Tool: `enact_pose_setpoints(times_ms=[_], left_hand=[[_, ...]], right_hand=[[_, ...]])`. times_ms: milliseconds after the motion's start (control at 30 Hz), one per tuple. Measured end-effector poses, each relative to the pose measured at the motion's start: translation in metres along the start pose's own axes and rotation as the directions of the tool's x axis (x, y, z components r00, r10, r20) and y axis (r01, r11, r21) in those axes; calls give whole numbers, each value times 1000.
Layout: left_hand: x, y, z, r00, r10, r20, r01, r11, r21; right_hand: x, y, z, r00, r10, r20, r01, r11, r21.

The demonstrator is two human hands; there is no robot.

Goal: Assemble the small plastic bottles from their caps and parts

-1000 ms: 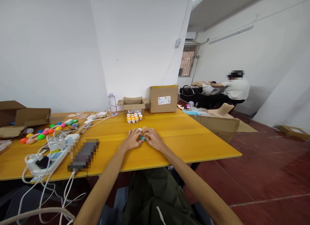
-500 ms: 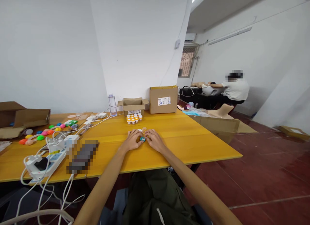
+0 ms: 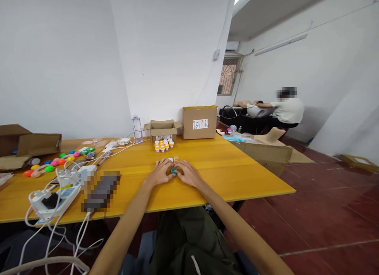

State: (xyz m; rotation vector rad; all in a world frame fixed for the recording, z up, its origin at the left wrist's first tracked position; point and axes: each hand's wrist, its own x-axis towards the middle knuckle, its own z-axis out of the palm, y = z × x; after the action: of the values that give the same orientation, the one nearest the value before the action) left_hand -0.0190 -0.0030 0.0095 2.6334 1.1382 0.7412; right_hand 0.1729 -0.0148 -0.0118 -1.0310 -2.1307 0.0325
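Note:
Between the fingertips of both hands, low over the table, is a small teal round piece [image 3: 173, 171] with a light mark on it; its kind is too small to tell. My left hand [image 3: 161, 172] is closed, thumb and fingers curled against its left side. From the right, my right hand [image 3: 188, 173] pinches the same piece. Just beyond the fingers lie a small white disc [image 3: 171, 159] and a small clear, peach-toned piece [image 3: 176, 158], both partly hidden. Farther back stands a cluster of several small jars [image 3: 162, 145] with orange and white tops.
Behind the jars are an open cardboard box [image 3: 164, 129] and a taller box [image 3: 199, 123]. A bottle [image 3: 137, 129] stands beside them. To the left lie a phone [image 3: 100, 191], a power strip [image 3: 63, 196] with cables and colourful balls [image 3: 61, 161]. Another person [image 3: 288, 109] sits far right.
The teal piece has shifted very slightly left and turned a little between my fingers. Both hands stay in nearly the same place.

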Motion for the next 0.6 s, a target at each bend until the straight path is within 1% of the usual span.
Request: enact_pose_setpoints(times_ms=[67, 133, 233, 300, 333, 433, 500, 600], left_hand=[[-1, -1, -4, 1000, 3, -19, -3, 1000, -15], [-3, -5, -11, 998, -20, -66, 18, 1000, -18], [-7, -15, -24, 985, -90, -150, 88, 996, -18], [-9, -22, -30, 979, -124, -162, 123, 992, -12], [-10, -25, -32, 977, -140, -158, 140, 990, -10], [-12, -30, -33, 985, -157, -67, 158, 987, -2], [-13, -30, -31, 989, -149, -12, 148, 989, -5], [-13, -30, -30, 993, -110, 30, 111, 994, -18]], right_hand=[[0, -1, 0, 1000, 9, 8, -9, 1000, -10], [-1, -2, 0, 1000, 22, 22, -22, 1000, -13], [-1, -3, -1, 999, 36, 38, -35, 999, -9], [-1, -2, -1, 999, 40, 36, -40, 999, -11], [-2, -2, -1, 999, 43, 33, -42, 999, -13], [-2, -1, 0, 998, 51, 35, -50, 999, -20], [-2, 0, 1, 998, 52, 41, -51, 998, -22], [-2, 2, 2, 998, 49, 48, -47, 999, -27]])
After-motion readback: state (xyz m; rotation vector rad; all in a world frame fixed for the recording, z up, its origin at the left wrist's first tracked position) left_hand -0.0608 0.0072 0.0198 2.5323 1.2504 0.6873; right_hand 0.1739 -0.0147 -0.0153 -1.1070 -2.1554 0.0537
